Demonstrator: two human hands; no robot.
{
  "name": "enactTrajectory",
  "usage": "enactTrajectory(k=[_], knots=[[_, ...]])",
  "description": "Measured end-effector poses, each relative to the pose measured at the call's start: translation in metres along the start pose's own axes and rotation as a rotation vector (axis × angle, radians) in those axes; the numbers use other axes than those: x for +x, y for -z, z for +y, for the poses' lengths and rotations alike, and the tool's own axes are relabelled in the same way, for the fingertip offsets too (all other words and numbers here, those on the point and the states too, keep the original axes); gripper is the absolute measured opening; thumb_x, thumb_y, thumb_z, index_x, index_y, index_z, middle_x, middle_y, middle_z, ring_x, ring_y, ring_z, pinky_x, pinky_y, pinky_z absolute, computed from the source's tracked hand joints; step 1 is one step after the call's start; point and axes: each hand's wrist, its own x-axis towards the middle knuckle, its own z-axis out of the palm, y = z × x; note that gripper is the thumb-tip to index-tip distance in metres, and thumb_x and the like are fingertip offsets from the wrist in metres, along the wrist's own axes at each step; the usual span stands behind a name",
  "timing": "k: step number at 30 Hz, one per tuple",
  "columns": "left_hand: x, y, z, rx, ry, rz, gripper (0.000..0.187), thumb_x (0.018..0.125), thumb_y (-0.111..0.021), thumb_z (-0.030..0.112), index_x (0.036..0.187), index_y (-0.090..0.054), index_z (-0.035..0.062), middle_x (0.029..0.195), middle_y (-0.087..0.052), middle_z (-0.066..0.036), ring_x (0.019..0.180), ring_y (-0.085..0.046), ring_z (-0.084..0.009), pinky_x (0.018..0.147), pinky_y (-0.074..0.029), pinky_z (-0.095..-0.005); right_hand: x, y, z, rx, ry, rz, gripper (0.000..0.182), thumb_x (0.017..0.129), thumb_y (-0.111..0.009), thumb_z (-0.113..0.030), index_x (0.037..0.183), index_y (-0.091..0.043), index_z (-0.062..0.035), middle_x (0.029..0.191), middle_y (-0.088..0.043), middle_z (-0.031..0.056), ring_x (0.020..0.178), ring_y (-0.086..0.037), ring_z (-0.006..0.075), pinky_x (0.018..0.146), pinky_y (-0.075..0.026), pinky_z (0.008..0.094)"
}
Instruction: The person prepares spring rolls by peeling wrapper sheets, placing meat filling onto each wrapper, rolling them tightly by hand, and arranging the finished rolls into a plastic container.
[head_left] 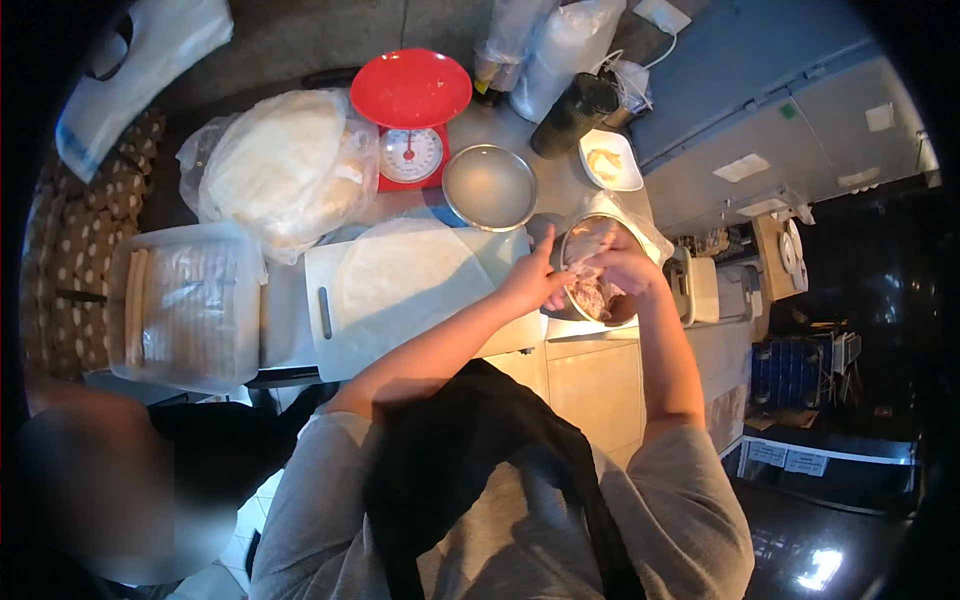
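Across the counter [283, 325], the cutting board [325, 350] lay before the worker, a thin round sheet [395, 270] flat on it. To its left stood the plastic tub [190, 305], with egg trays [75, 265] farther left. Behind the board sat the filled bag [285, 170], then, rightward, the scale [411, 155] and the round bowl [489, 187]. Right of the board was the container [625, 308], meat [592, 295] inside; behind that, the small dish [622, 172] held a piece of food [604, 163], the tumbler [574, 115] at its left.
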Motion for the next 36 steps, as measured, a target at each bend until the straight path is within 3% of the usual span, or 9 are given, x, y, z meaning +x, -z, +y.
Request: enactTrajectory(k=[5, 9, 12, 15, 16, 19, 25, 28, 36], knots=[[-0.055, 0.048, -0.005, 0.194, -0.110, 0.175, 0.082, 0.091, -0.060, 0.013, 0.151, -0.005, 0.0142, 0.075, -0.067, -0.010, 0.060, -0.064, -0.0157, 0.059, -0.055, -0.0303, -0.017, 0.026, -0.008, 0.084, 0.075, 0.049, 0.051, 0.072, -0.066, 0.008, 0.120, -0.055, -0.0031, 0.111, -0.064, 0.0081, 0.101, -0.062, 0.0199, 0.092, -0.047, 0.0333], [-0.129, 0.107, -0.026, 0.494, -0.144, 0.598, 0.075, 0.086, -0.066, 0.016, 0.147, -0.024, 0.0102, 0.065, -0.060, -0.007, 0.054, -0.059, -0.0205, 0.056, -0.048, -0.0345, 0.022, 0.023, -0.060, -0.059, 0.099, -0.017, 0.041, 0.073, -0.067, 0.007, 0.112, -0.057, -0.0042, 0.102, -0.065, 0.0079, 0.097, -0.063, 0.0208, 0.087, -0.050, 0.0346], [-0.178, 0.136, -0.050, 0.608, -0.138, 0.840, 0.071, 0.084, -0.068, 0.016, 0.144, -0.030, 0.0090, 0.063, -0.057, -0.006, 0.052, -0.057, -0.0199, 0.054, -0.048, -0.0337, 0.067, -0.053, -0.133, -0.264, 0.266, -0.343, 0.029, 0.073, -0.071, 0.003, 0.086, -0.048, -0.0090, 0.082, -0.055, 0.0008, 0.078, -0.057, 0.0133, 0.071, -0.048, 0.0305], [-0.202, 0.146, -0.068, 0.621, -0.138, 0.937, 0.069, 0.084, -0.068, 0.017, 0.142, -0.033, 0.0074, 0.064, -0.056, -0.005, 0.053, -0.057, -0.0192, 0.054, -0.047, -0.0322, 0.119, -0.132, -0.168, -0.718, 0.450, -0.152, 0.032, 0.071, -0.072, 0.002, 0.093, -0.050, -0.0060, 0.085, -0.058, 0.0018, 0.077, -0.058, 0.0120, 0.066, -0.049, 0.0262], [-0.205, 0.148, -0.074, 0.632, -0.138, 0.945, 0.068, 0.084, -0.068, 0.017, 0.142, -0.034, 0.0067, 0.064, -0.056, -0.005, 0.053, -0.057, -0.0191, 0.054, -0.047, -0.0320, 0.145, -0.149, -0.176, -0.829, 0.371, -0.185, 0.039, 0.072, -0.074, -0.003, 0.105, -0.053, -0.0044, 0.100, -0.062, 0.0046, 0.096, -0.060, 0.0143, 0.082, -0.049, 0.0302], [-0.202, 0.147, -0.081, 0.640, -0.125, 0.974, 0.067, 0.085, -0.067, 0.019, 0.141, -0.034, 0.0041, 0.064, -0.055, -0.004, 0.052, -0.055, -0.0187, 0.053, -0.047, -0.0318, 0.186, -0.216, -0.176, -1.058, 0.435, -0.095, 0.044, 0.070, -0.071, -0.005, 0.110, -0.054, -0.0019, 0.090, -0.065, 0.0108, 0.081, -0.066, 0.0208, 0.068, -0.054, 0.0337], [-0.204, 0.152, -0.088, 0.706, -0.113, 0.998, 0.067, 0.086, -0.066, 0.022, 0.142, -0.033, 0.0074, 0.063, -0.053, -0.003, 0.052, -0.055, -0.0193, 0.053, -0.047, -0.0331, 0.236, -0.246, -0.155, -1.757, 0.345, 0.195, 0.067, 0.065, -0.079, -0.020, 0.122, -0.049, -0.0050, 0.110, -0.065, 0.0175, 0.099, -0.064, 0.0333, 0.080, -0.051, 0.0446], [-0.204, 0.151, -0.086, 0.713, -0.092, 0.990, 0.066, 0.087, -0.064, 0.023, 0.143, -0.031, 0.0078, 0.063, -0.054, -0.004, 0.053, -0.055, -0.0206, 0.053, -0.047, -0.0348, 0.236, -0.246, -0.158, -1.886, 0.364, 0.151, 0.074, 0.063, -0.081, -0.021, 0.126, -0.046, -0.0064, 0.115, -0.063, 0.0170, 0.104, -0.062, 0.0338, 0.084, -0.050, 0.0412], [-0.204, 0.152, -0.083, 0.688, -0.091, 0.971, 0.067, 0.087, -0.064, 0.022, 0.143, -0.030, 0.0081, 0.062, -0.054, -0.005, 0.053, -0.056, -0.0225, 0.053, -0.046, -0.0359, 0.247, -0.231, -0.178, -1.410, 0.504, 0.128, 0.056, 0.069, -0.072, -0.007, 0.120, -0.049, -0.0009, 0.101, -0.065, 0.0183, 0.093, -0.065, 0.0280, 0.077, -0.053, 0.0368]])
